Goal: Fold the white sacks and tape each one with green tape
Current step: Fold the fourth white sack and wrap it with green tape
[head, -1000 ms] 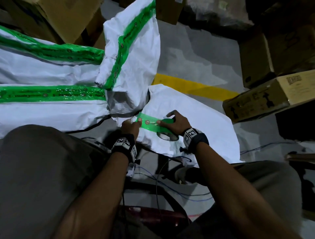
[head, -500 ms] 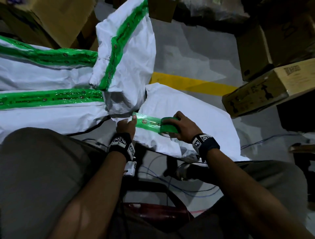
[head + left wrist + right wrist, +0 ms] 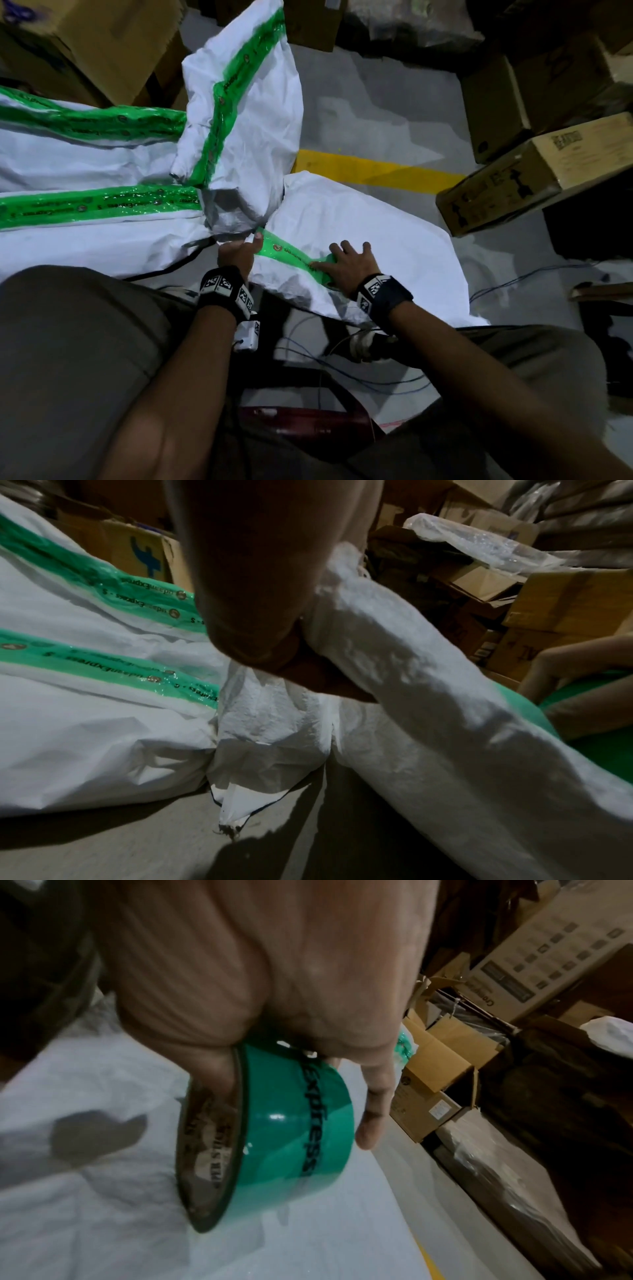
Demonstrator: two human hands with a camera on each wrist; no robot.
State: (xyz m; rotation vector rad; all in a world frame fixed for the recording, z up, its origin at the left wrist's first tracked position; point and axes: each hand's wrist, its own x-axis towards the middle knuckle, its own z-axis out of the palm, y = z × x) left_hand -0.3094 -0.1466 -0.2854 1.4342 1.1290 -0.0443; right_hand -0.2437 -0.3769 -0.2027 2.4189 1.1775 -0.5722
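both low: left hand (image 3: 239, 254) on sack (image 3: 383, 219), right hand (image 3: 350, 264) round roll (image 3: 274, 1123)

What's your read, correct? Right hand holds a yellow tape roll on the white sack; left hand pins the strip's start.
No: the tape roll is green, see right wrist view. The right hand holds it on the white sack; the left hand pins the start of the strip.
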